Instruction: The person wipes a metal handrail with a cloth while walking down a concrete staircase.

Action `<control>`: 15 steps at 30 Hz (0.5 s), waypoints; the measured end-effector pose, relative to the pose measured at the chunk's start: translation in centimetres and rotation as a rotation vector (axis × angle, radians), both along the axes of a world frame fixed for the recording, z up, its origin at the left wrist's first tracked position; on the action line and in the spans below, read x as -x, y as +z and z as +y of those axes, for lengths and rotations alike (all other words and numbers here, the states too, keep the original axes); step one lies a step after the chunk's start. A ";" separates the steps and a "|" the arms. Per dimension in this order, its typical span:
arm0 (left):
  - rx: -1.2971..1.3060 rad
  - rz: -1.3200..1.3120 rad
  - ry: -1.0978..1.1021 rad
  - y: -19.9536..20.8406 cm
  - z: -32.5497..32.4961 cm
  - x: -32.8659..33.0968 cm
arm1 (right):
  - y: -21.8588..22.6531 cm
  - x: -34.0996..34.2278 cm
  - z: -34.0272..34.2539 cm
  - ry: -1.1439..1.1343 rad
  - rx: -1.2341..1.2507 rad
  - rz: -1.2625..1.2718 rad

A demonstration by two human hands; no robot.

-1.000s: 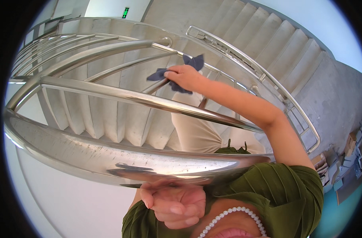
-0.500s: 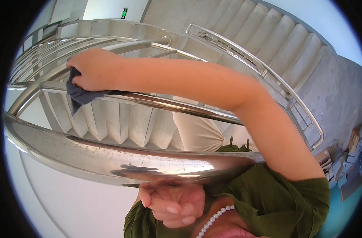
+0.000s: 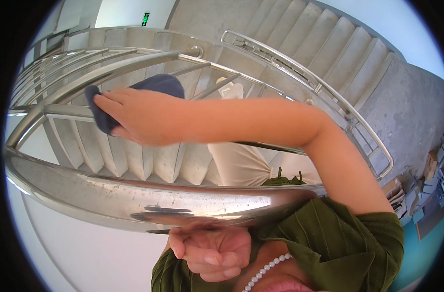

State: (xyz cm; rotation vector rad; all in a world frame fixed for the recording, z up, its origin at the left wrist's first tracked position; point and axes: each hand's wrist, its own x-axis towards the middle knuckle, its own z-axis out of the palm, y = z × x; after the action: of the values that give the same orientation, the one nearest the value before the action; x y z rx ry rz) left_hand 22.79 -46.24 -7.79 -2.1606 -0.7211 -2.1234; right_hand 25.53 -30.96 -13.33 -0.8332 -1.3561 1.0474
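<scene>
My right hand is shut on a dark blue-grey cloth, which bunches at the fingertips and spreads out behind the hand. Hand and cloth are over the left part of the metal stair railing; I cannot tell whether the cloth touches a bar. Just below the broad, shiny handrail, near my chest, my left hand has its fingers curled inward. Part of its palm shows with nothing in it, while its upper edge meets the handrail's lower edge in the picture.
Concrete steps lie beyond and beneath the bars. A second metal railing runs down at the right beside another flight of stairs. Papers and boxes are piled at the far right. A green sign is on the wall.
My right hand has come nearer and a little to the right, lifting the cloth, which now spreads wider. My left hand stays curled below the handrail.
</scene>
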 end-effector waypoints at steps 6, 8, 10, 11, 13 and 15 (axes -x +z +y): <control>0.016 0.231 -0.154 1.0 -0.6 2.6 | -4.1 -5.0 -10.0 -0.048 -0.122 -0.310; 0.011 0.256 -0.129 1.2 -0.9 2.6 | -5.4 -6.1 -13.1 0.010 -0.103 -0.386; -0.013 0.114 -0.038 0.4 -0.5 1.1 | -7.0 -8.1 -15.9 0.207 0.050 -0.440; -0.019 0.074 0.001 0.3 -0.6 0.8 | -8.1 -8.9 -17.3 0.178 0.001 -0.455; -0.017 0.094 -0.012 0.4 -0.4 1.0 | -10.4 -9.9 -20.2 0.088 -0.055 -0.440; -0.012 0.107 -0.015 0.4 -0.4 1.1 | -13.1 -10.7 -24.2 0.093 0.022 -0.404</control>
State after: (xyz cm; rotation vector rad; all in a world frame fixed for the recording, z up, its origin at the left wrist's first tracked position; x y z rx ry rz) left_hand 21.67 -46.69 -7.40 -2.2600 -0.6841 -1.9955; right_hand 36.27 -55.17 -26.48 -1.0454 -1.7379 1.0001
